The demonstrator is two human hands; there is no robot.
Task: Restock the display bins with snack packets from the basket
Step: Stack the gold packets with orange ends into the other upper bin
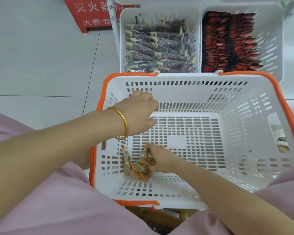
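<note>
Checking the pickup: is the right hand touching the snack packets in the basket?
Touching. The head view shows the right hand with its fingers closed over the snack packets on the basket floor.

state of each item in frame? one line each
basket: nearly empty, few packets left in one corner
snack packets: in basket, right hand closing on some
right hand: gripping packets
left hand: curled, over basket, apparently empty
left bin: full, clear packets
right bin: full, red-black packets

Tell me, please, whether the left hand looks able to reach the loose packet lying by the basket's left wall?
Probably yes: the left hand hovers inside the basket above the loose packet, with nothing between them.
</note>
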